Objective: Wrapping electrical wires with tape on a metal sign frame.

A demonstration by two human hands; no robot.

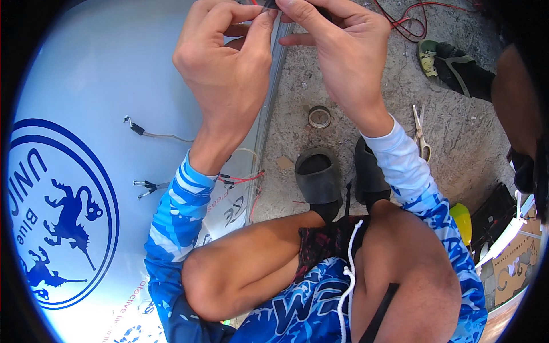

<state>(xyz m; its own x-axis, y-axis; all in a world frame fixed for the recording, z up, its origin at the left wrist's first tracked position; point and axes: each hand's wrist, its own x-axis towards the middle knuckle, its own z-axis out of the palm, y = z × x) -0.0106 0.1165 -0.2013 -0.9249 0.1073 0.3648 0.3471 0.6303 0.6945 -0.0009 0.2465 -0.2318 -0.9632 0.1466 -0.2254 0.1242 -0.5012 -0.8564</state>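
A small dark thing point(271, 4) sits between the fingertips of both hands, above the long edge of the big pale panel point(143, 86). It seems to slant, its low end pointing in over the panel, but fingers and the top of the view hide most of it, so I can't tell its whole long line. The left hand point(226, 63) is over the panel, fingers curled, thumb and finger pinching it. The right hand point(351, 54) is past the panel's edge, pinching it too, one finger poking toward the panel
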